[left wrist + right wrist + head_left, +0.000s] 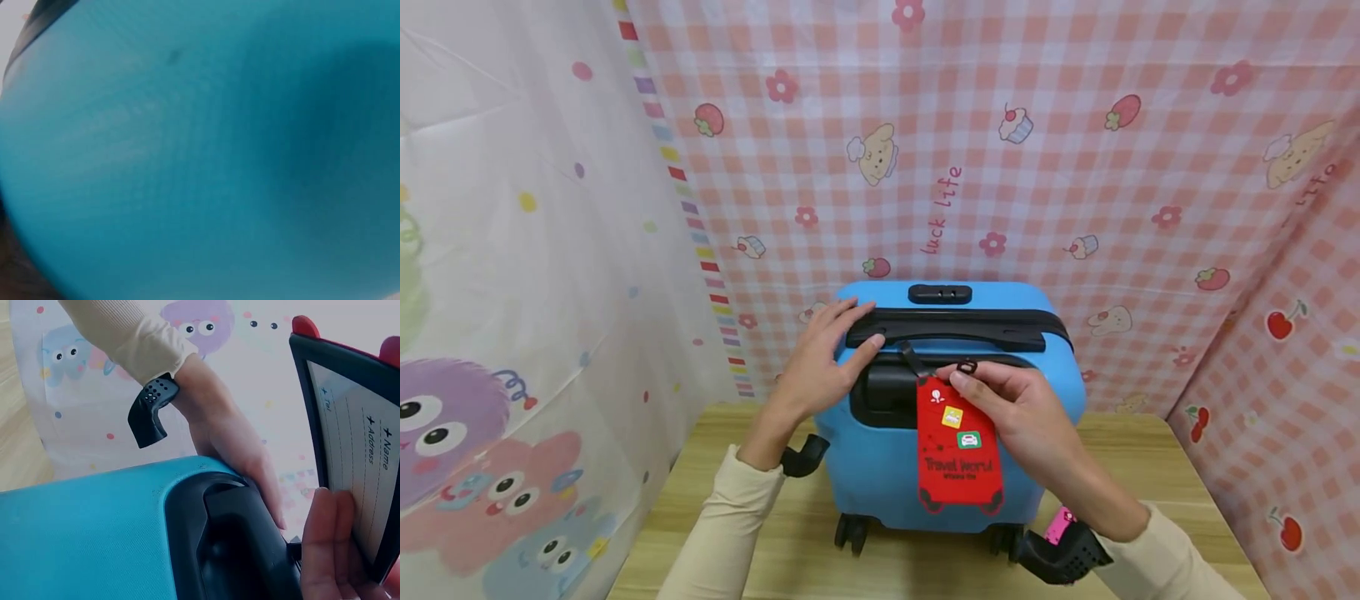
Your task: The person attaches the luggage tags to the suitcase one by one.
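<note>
A small blue suitcase stands upright on its wheels in the head view. From beside its black top handle hangs a red luggage tag printed "Travel World", on a black strap. My right hand pinches the tag's upper end by thumb and fingers, near a small black buckle. In the right wrist view the back of the luggage tag shows a name and address card. My left hand rests on the suitcase's upper left corner, fingers extended. Blue shell fills the left wrist view.
A wooden table bears the suitcase. Behind it hangs a pink checked curtain, with a white cartoon curtain at left. Below my right wrist shows something pink, partly hidden by the black wrist mount.
</note>
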Demonstrator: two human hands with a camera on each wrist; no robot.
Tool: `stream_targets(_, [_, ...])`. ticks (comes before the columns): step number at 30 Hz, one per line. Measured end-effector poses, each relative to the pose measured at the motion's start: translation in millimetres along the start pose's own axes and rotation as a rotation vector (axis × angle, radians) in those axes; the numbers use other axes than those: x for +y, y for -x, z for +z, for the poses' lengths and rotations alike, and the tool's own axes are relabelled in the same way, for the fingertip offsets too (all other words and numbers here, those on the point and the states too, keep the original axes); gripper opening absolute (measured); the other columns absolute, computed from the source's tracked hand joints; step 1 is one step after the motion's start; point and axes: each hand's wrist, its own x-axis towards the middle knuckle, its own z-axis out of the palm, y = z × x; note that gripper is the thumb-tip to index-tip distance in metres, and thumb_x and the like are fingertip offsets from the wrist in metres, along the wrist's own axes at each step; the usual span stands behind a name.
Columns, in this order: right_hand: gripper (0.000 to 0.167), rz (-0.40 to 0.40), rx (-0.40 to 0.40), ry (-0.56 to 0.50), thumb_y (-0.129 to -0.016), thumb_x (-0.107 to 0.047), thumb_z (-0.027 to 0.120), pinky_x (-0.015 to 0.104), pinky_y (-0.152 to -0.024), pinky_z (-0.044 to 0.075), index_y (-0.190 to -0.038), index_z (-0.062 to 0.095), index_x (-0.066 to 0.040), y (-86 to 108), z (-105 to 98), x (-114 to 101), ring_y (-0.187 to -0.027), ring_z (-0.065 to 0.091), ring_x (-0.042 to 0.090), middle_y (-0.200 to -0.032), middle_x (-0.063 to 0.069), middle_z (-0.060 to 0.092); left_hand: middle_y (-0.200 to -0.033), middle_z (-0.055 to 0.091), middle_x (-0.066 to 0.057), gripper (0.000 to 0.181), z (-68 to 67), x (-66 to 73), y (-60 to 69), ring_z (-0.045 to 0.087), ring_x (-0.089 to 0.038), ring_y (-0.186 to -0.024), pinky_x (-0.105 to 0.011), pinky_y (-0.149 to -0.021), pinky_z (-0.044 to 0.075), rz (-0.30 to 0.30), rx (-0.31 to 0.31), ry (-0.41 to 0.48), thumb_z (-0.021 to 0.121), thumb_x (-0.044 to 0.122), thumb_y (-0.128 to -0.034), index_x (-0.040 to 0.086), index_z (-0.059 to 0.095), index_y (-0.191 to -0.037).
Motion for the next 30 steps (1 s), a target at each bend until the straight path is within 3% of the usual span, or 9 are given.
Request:
stream_targets(4, [0.037, 0.008, 0.032, 0.012, -0.099, -0.026, 0.062, 0.036, -0.078, 0.06, -0.126, 0.066, -0.002, 3.3, 2, 0, -0.088, 0.069, 0.026, -0.112, 0.014, 0.068, -0.143, 0.048, -0.011, 0.052, 0.0, 3.2, -2.0, 0.036, -0.03, -0.134, -0.056, -0.109, 0.035, 0.057, 0.04, -0.016, 0.062, 0.038, -0.0963, 0.015, 0.055, -0.142])
stream_targets(8, [0.036, 0.006, 0.048, 0.015, -0.098, -0.028, 0.063, 0.035, -0.077, 0.06, -0.123, 0.068, -0.002, 4.4, 6, 0, -0.085, 0.07, 0.025, -0.106, 0.015, 0.069, -0.129, 0.056, -0.009, 0.053, -0.5, 9.2, -5.4, 0.04, -0.028, -0.127, -0.054, -0.106, 0.035, 0.096, 0.044, -0.05, 0.065, 0.041, -0.0934, 0.016, 0.058, -0.139])
stream_targets(15, [0.036, 0.022, 0.028, -0.005, -0.098, -0.028, 0.062, 0.035, -0.079, 0.06, -0.126, 0.067, -0.004, 2.6, 13, 1, -0.089, 0.069, 0.025, -0.111, 0.014, 0.069, -0.123, 0.06, -0.004, 0.061, -0.7, 18.8, -9.9, 0.041, -0.024, -0.122, -0.053, -0.102, 0.028, 0.045, -0.038, -0.121, 0.067, 0.053, -0.0878, 0.022, 0.057, -0.139])
stream_targets(19, [0.037, 0.02, 0.022, -0.008, -0.098, -0.027, 0.063, 0.035, -0.078, 0.06, -0.126, 0.066, -0.003, 2.8, 14, 1, -0.09, 0.069, 0.025, -0.114, 0.014, 0.069, -0.126, 0.059, -0.004, 0.057, -0.5, 21.2, -12.5, 0.041, -0.022, -0.122, -0.051, -0.099, 0.028, 0.021, -0.062, -0.118, 0.069, 0.054, -0.0871, 0.024, 0.061, -0.135])
stream_targets(24, [0.036, -0.003, -0.006, -0.013, -0.099, -0.026, 0.062, 0.036, -0.079, 0.06, -0.126, 0.066, -0.003, 2.1, 15, 1, -0.089, 0.069, 0.026, -0.111, 0.015, 0.069, -0.124, 0.06, -0.003, 0.051, -1.8, 22.7, -16.5, 0.044, -0.02, -0.118, -0.049, -0.093, 0.028, 0.039, -0.086, -0.114, 0.071, 0.052, -0.0865, 0.023, 0.065, -0.128])
stream_targets(30, [0.03, -0.022, -0.036, 0.013, -0.099, -0.025, 0.061, 0.038, -0.077, 0.06, -0.116, 0.069, -0.002, -2.1, 14, -2, -0.086, 0.07, 0.027, -0.106, 0.014, 0.071, -0.119, 0.062, -0.001, 0.047, -4.6, 23.2, -21.0, 0.044, -0.018, -0.114, -0.045, -0.088, 0.027, 0.034, -0.133, -0.067, 0.074, 0.046, -0.0861, 0.021, 0.068, -0.125])
